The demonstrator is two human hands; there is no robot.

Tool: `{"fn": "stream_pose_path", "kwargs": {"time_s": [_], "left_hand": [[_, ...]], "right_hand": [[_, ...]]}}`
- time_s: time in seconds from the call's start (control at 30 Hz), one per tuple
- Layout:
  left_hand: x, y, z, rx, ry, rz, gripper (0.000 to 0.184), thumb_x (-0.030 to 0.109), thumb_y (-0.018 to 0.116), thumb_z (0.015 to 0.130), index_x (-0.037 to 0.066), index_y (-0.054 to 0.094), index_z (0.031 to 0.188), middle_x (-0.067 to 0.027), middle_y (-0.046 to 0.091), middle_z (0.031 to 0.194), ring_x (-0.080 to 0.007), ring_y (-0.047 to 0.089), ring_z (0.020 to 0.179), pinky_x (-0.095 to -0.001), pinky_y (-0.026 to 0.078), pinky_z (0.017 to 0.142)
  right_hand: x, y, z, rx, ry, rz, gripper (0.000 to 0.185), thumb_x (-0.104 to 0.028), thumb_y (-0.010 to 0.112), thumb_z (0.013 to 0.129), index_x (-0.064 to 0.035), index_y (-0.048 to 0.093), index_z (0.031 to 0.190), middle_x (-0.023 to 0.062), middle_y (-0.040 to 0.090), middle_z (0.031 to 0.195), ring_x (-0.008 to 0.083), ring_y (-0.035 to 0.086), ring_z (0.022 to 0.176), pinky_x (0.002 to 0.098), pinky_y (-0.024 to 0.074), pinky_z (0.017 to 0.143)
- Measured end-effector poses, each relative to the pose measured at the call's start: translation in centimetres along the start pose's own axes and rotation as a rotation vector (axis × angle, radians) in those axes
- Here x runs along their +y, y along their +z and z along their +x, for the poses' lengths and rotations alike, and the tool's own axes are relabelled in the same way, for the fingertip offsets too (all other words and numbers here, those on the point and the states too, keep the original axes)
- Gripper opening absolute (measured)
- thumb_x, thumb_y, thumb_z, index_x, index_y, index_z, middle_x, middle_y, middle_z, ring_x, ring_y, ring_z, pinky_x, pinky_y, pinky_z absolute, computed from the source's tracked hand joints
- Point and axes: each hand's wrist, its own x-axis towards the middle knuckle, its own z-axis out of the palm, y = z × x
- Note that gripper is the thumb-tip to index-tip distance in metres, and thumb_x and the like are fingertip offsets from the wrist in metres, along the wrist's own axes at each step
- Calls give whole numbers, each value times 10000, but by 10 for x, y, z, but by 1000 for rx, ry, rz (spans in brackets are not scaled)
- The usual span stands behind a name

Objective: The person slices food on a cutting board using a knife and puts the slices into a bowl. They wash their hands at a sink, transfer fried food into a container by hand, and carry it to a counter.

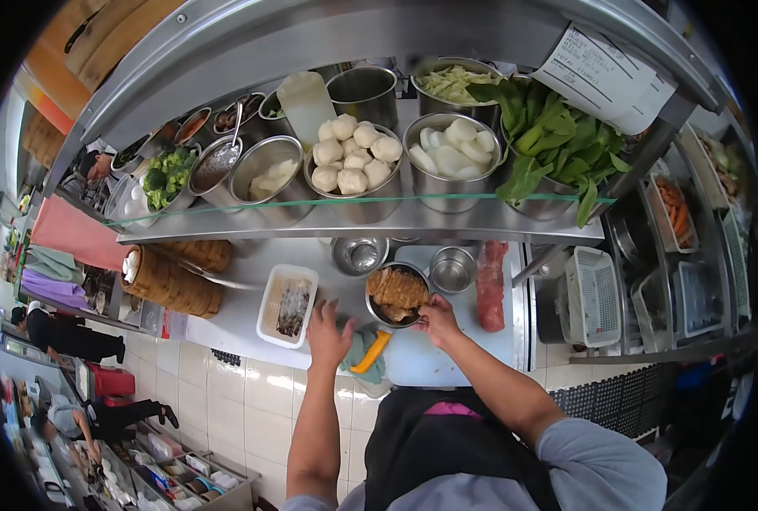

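Note:
Brown fried-looking pieces (398, 289) fill a round metal bowl (411, 323). My right hand (439, 324) grips its rim from the right, thumb and fingers closed on the edge. At the right edge of a white plastic tub (268, 330) is my left hand (330, 337), fingers spread; whether it touches the tub I cannot tell. Dark and pale bits (292, 311) lie in that tub. Between my hands lie a green cloth (355, 345) and a yellow handle (371, 353). An empty metal bowl (452, 269) and a long piece of raw meat (490, 289) sit to the right.
Above the counter a steel shelf (353, 223) carries metal pots of white balls (355, 156), white slices (453, 149) and leafy greens (558, 136). Bamboo steamers (170, 285) stand left, a white basket (594, 296) right. Other people (72, 336) are at far left.

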Motion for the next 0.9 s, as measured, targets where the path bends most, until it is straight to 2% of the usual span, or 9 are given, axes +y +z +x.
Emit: {"fn": "stream_pose_path", "kwargs": {"time_s": [0.07,0.17,0.3,0.4,0.47,0.57,0.67,0.7,0.9], "left_hand": [[41,-20,20,33,124,-164,700,162,732,800,137,500,1459,-197,433,1531,-417,461,1363,-566,392,1090],[81,-27,44,-65,394,-176,824,142,706,761,154,419,1533,-202,417,1539,-419,433,1394,-565,343,1138],[104,-10,49,-233,516,-269,780,73,605,678,91,516,1452,-219,476,1485,-426,448,1380,-525,339,1172],[128,4,26,-274,443,-384,741,19,576,706,-6,481,1441,-286,446,1478,-480,433,1359,-519,340,1175],[141,24,-4,-49,277,-399,761,20,574,764,-31,395,1502,-340,360,1526,-524,371,1399,-535,296,1199],[174,41,-36,54,241,-390,800,29,583,822,-38,286,1561,-372,254,1579,-545,279,1459,-538,242,1223],[185,46,-49,56,187,-405,828,43,595,851,-36,228,1588,-348,191,1624,-534,201,1506,-599,180,1224],[190,38,-52,1,116,-329,813,123,601,882,-31,231,1590,-313,209,1641,-513,183,1524,-661,138,1205],[170,34,-57,-31,130,-61,757,214,562,932,20,262,1599,-226,292,1646,-455,183,1550,-664,99,1211]], "right_hand": [[-3,-1,-4,5,-1,-20,216,39,598,842,-155,506,870,35,607,862,216,668,758,408,609,598],[-2,-2,-13,42,-30,-110,238,17,660,817,-162,506,849,17,535,794,161,596,697,425,629,567],[-12,-10,-38,12,5,-77,243,32,659,828,-141,494,874,16,543,809,156,608,667,432,665,595],[-18,-20,-54,-10,39,62,241,6,669,868,-149,485,881,-2,546,797,131,598,649,422,670,606],[-27,-17,-71,30,17,72,247,-5,675,875,-152,476,877,1,553,804,132,604,666,402,665,609],[-34,-17,-84,50,10,57,262,-21,675,880,-148,447,857,8,558,818,130,606,706,345,633,583],[-32,-23,-87,64,-23,41,267,-22,676,874,-144,439,855,11,550,817,131,604,705,341,627,570],[-33,-23,-90,71,-15,43,268,-18,674,869,-143,437,849,10,544,811,135,607,708,343,633,582],[-30,-23,-93,47,-32,38,269,-19,676,866,-141,439,835,3,545,811,142,622,724,391,650,623]]}}
